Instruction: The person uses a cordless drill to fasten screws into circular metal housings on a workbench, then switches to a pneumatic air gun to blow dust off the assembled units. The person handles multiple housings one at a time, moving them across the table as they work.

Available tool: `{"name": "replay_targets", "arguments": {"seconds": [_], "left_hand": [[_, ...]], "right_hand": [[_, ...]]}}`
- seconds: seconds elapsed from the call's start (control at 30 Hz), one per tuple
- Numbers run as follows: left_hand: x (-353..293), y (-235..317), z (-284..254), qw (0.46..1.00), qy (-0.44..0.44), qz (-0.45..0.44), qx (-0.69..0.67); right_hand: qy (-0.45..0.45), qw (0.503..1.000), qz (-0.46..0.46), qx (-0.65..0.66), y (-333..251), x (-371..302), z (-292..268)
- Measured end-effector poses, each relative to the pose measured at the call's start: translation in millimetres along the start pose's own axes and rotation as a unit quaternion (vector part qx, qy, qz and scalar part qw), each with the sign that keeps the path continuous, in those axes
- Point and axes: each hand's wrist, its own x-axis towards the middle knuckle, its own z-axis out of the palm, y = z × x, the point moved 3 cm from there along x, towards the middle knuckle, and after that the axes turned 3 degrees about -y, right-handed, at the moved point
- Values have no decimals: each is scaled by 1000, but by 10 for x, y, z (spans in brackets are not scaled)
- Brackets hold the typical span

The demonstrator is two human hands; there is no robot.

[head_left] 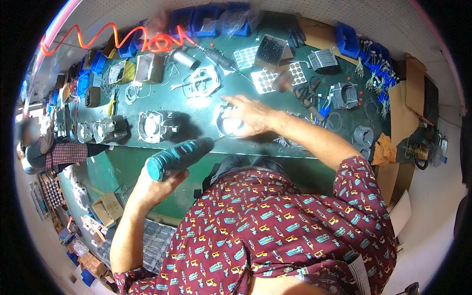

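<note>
My left hand is wrapped round a teal and black cordless drill, held at the table's near edge. Its thin bit points right toward the near side of a round metal motor housing; glare hides whether the tip touches. Over that housing lies my right hand, fingers curved across its top and far side, gripping it. Strong light washes out the housing's face. To the left, another finned motor housing stands on the green table, with more housings farther left.
An orange coiled hose leads to an air tool at the back. Blue bins line the far edge. Bundled cable, sheets of round stickers and black scissors lie beyond my hands. Another person stands far left.
</note>
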Motion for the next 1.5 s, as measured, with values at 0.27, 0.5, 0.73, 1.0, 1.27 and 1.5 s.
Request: {"name": "replay_targets", "arguments": {"seconds": [0.27, 0.5, 0.73, 1.0, 1.27, 1.5], "left_hand": [[8, 48, 19, 993, -50, -32, 101], [-35, 146, 18, 995, 12, 10, 103], [87, 345, -23, 979, -35, -5, 201], [126, 620, 31, 951, -77, -59, 294], [132, 647, 61, 946, -69, -56, 310], [126, 665, 71, 948, -44, -31, 315]], "right_hand": [[-172, 978, 37, -110, -292, -77, -22], [-129, 984, 77, -92, -271, -36, -193], [-113, 984, 89, -100, -216, 13, -83], [-76, 987, 70, -124, -232, 67, -17], [-91, 987, 70, -115, -310, 83, -33], [-82, 989, 65, -106, -123, 68, 73]]}}
